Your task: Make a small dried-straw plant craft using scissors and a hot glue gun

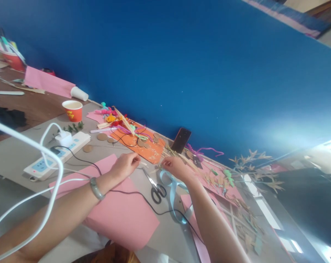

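My left hand [126, 165] is above the upper corner of a pink paper sheet [124, 223], fingertips pinched together; what they hold, if anything, is too small to make out. A short distance away, my right hand [176, 168] has its fingers curled in beside dry stalks and pale scraps. Whether it grips one of them is unclear. Between my hands lie scissors [153, 183] with black handles. Light-blue ribbon [172, 193] loops under my right wrist. Just beyond both hands is an orange sheet [153, 156] strewn with pale shreds and small brown discs.
A phone [181, 140] leans against the blue wall [165, 65]. To the left are a power strip [79, 141] and a red paper cup [74, 111]. A white cable [59, 175] arcs across my left arm, and a black cord runs over the pink sheet. Dried leaves lie at right.
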Tool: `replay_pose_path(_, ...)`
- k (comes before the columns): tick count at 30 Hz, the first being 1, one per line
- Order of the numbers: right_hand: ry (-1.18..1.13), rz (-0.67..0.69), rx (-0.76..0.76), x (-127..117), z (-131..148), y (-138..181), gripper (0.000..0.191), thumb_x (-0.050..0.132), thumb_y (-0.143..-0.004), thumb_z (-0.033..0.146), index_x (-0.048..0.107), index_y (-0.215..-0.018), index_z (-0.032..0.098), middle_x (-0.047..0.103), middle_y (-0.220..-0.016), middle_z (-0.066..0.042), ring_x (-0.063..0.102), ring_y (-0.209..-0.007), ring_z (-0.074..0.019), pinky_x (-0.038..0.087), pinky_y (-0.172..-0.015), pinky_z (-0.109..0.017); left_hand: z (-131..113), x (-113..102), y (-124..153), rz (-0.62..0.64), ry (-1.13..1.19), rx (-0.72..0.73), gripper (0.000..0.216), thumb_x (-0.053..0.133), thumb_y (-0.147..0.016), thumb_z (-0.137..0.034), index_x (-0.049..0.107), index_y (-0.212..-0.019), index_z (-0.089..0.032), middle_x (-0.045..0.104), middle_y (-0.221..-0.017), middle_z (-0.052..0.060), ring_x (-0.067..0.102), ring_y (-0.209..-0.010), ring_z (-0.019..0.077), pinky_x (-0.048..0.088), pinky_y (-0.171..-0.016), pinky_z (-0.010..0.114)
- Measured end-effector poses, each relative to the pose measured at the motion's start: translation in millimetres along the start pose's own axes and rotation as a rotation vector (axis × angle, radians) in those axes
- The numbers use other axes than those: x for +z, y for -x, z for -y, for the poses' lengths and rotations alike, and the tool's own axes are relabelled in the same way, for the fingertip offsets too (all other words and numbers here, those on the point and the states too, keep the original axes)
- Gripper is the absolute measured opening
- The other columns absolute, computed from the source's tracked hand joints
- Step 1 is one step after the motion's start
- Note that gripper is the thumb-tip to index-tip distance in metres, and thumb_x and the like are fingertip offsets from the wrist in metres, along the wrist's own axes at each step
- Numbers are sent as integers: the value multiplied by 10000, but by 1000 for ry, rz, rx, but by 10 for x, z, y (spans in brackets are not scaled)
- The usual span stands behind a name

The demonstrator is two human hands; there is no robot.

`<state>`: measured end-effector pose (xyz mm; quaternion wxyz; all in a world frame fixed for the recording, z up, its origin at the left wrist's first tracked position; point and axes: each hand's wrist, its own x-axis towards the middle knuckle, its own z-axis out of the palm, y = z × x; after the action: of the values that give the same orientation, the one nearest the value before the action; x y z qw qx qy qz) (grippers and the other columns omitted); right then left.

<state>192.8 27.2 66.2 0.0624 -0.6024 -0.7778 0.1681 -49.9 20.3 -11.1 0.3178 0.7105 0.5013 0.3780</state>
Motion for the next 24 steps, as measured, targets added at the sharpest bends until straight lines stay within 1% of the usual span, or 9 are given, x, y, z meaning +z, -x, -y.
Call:
replay_pose_path(2,82,51,-59,76,-4,0,141,583,-765,137,711,-777,195,707,-760,-23,621,-701,-150,413,-666,-245,19,5,-1,-12,-26,-13,82,561,-801,-252,635,-820,-223,710,-803,6,625,-716,159,420,-630,248)
replay_pose_path(6,238,75,-250,250,36,-27,136,635,-760,154,702,-866,205,691,-870,-41,610,-842,-174,374,-765,-270,61,15,-14,-29,-75,-12,104,573,-798,-240,650,-867,-234,723,-838,8,636,-714,162,436,-637,252)
replay_pose_path(9,353,76,-275,310,82,-59,114,592,-784,121,681,-793,193,665,-830,-46,598,-833,-174,348,-775,-285,71,15,-22,-31,-86,3,123,564,-797,-208,657,-874,-232,724,-855,11,640,-730,164,444,-648,253)
replay_pose_path(12,362,81,-277,295,105,-77,129,573,-777,95,652,-719,179,651,-780,-39,588,-793,-165,345,-763,-287,61,8,-24,-26,-96,15,147,553,-795,-179,663,-879,-227,719,-864,17,636,-740,165,453,-665,258)
replay_pose_path(15,172,59,-250,233,98,-67,130,561,-769,89,647,-717,172,660,-768,-33,583,-747,-152,372,-725,-275,36,-2,-22,-23,-120,36,145,563,-785,-166,667,-871,-218,704,-901,25,629,-767,172,463,-704,279)
replay_pose_path(19,-304,-52,-99,146,108,-34,82,580,-763,162,632,-700,168,637,-678,-1,551,-628,-128,397,-616,-249,-32,-19,-13,-59,-119,69,146,598,-761,-150,678,-867,-211,673,-1018,45,616,-933,204,466,-823,323)
replay_pose_path(21,-546,-81,-26,117,147,-23,81,631,-747,238,625,-707,168,617,-638,15,531,-581,-117,398,-585,-247,-82,-27,-5,-69,-75,72,126,627,-760,-183,686,-870,-204,674,-1021,59,608,-980,217,476,-822,322)
replay_pose_path(23,-754,-84,19,104,211,-19,150,686,-718,306,630,-731,167,616,-629,17,529,-566,-113,406,-586,-254,-136,-35,7,-34,9,86,149,664,-759,-263,695,-890,-198,689,-989,66,616,-970,219,490,-772,297)
replay_pose_path(24,-835,-81,29,105,252,-19,178,708,-701,325,635,-737,167,622,-632,14,536,-572,-114,414,-597,-259,-161,-38,13,-5,62,91,197,686,-749,-315,698,-904,-194,698,-971,68,625,-949,218,493,-743,285)
